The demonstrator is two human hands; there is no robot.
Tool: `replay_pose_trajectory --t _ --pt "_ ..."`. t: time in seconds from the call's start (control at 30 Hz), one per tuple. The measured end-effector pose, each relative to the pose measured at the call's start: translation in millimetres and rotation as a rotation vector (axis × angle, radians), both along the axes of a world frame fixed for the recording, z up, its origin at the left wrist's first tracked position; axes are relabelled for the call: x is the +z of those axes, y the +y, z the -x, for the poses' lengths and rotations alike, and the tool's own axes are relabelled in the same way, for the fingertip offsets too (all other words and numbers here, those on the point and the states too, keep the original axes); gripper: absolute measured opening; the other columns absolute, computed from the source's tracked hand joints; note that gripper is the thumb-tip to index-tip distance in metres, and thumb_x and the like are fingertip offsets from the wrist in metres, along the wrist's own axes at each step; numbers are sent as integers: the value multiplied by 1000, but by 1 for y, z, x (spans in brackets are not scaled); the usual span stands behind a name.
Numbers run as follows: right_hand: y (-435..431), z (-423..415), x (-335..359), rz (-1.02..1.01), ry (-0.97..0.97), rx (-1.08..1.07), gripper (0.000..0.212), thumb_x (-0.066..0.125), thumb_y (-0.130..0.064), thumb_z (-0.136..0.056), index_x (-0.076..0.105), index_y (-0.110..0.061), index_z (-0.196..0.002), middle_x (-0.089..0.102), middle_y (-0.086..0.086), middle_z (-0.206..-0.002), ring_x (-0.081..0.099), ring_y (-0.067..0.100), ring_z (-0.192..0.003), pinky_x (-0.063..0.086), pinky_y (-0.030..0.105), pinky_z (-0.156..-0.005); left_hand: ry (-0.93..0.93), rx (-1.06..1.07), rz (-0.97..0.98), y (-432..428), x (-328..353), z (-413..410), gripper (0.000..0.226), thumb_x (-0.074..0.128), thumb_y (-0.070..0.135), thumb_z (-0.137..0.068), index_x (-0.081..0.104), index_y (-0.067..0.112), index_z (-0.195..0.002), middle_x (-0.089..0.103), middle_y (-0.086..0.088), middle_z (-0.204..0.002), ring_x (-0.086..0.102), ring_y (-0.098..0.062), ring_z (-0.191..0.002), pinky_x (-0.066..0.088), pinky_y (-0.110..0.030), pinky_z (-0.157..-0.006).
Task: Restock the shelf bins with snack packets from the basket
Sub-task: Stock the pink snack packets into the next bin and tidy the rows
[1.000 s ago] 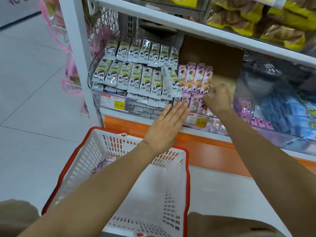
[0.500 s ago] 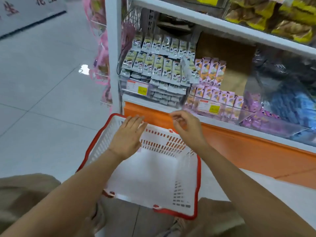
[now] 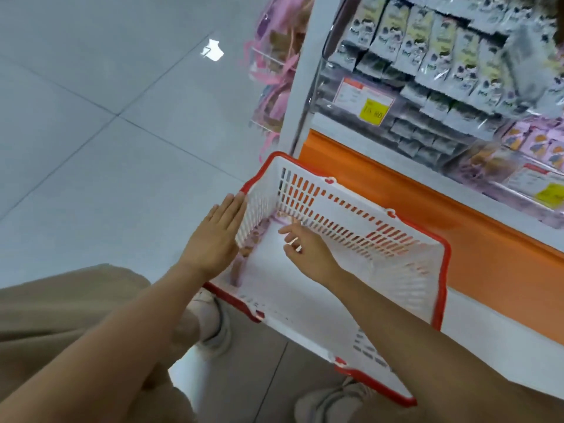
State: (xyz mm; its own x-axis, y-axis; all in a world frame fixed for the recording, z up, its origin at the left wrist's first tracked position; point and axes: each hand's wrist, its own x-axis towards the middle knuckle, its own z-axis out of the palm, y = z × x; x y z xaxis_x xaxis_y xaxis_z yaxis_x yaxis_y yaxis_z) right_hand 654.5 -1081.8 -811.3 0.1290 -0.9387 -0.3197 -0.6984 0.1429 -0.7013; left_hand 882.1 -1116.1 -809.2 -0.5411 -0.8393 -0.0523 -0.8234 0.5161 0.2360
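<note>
The left hand (image 3: 213, 236) is now pressing flat on the side of the basket (image 3: 445, 270), holding nothing. The right hand (image 3: 308, 251) has come down from the shelf bins (image 3: 406, 132) and is reaching inside, fingers loose and empty. I think it is going for more. A few small pink packets (image 3: 288, 219) are lying in the far corner.

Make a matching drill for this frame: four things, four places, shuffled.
Things:
1. left hand
2. right hand
3. yellow price tag
4. shoe

Places:
A. inside the basket
B. on the front of a shelf bin
C. flat against the basket's outer wall
D. on the floor beside the basket

Pairs: 1-C, 2-A, 3-B, 4-D
</note>
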Motion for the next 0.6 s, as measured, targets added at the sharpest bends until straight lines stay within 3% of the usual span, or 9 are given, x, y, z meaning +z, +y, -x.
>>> replay_pose_trajectory --t 0.2,0.33,0.43,0.6 --pt "-16 -33 -49 -244 51 121 42 53 -20 -98 43 -21 -139 51 12 -126 58 26 -98 47 37 -90 97 -28 -12 1 -10 -4 70 31 31 -89 29 -5 -149 24 -20 -158 19 -36 -147 23 -50 -118" --pt "-12 -60 -75 -326 56 186 41 53 -18 -96 44 -19 -136 51 14 -127 57 30 -104 48 42 -91 101 -31 0 0 -7 -2 68 31 33 -92 33 -8 -146 27 -22 -156 24 -40 -145 27 -53 -116" --pt "-7 -80 -84 -308 -21 114 29 58 -17 -93 52 -9 -120 61 14 -113 59 29 -98 50 46 -87 99 -27 -7 0 -9 -4 68 36 26 -90 29 -6 -149 23 -21 -158 19 -38 -147 28 -54 -116" --pt "-8 -88 -96 -229 64 -3 25 60 -25 -90 60 -17 -114 68 9 -104 63 28 -92 49 35 -75 94 -22 8 -1 -13 -4 71 53 19 -89 26 -5 -150 18 -19 -160 13 -35 -149 22 -50 -120"
